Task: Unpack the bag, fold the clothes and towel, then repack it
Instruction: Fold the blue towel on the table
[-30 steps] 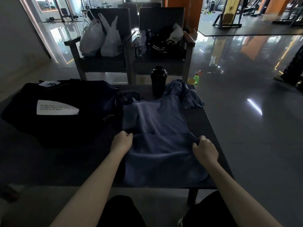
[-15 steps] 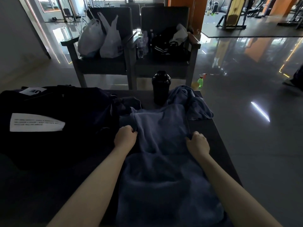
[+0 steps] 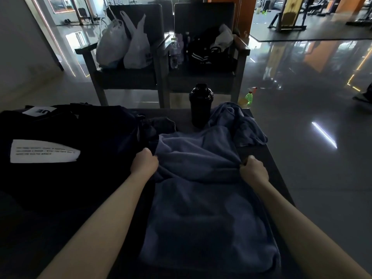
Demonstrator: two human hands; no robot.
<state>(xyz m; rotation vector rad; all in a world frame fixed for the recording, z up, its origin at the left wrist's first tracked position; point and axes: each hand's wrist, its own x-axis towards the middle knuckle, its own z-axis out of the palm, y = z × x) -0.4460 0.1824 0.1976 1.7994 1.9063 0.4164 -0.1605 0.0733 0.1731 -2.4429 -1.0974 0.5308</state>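
The blue towel [image 3: 205,208] (terry-looking, so taken for the towel) is spread on the counter [image 3: 275,174], centre-right, w/ its near end draped over the near edge. It is gripped at mid-length on both side edges: the left hand [image 3: 144,164] is closed on the left edge and the right hand [image 3: 254,170] on the right edge, cloth bunched in each fist. A ridge is raised between the fists, so a crosswise fold seems to be in hand. Which way it is to go can't be told.

For a clean fold, both edges should be carried at the same pace & height, w/ the cloth held taut between the hands so the crease runs straight. Bunching under the fists should be shaken out first, else wrinkles get pressed in. Side edges should be lined up before release, then the layer smoothed flat w/ open palms, centre outward.

Care is needed at the far end. The shaker [image 3: 200,105] stands just beyond the towel & could be tipped by swung cloth. A crumpled blue garment [image 3: 241,125] touches the far right corner & should be kept out of the fold. The bag [image 3: 66,150] sits left, close beside the left hand.
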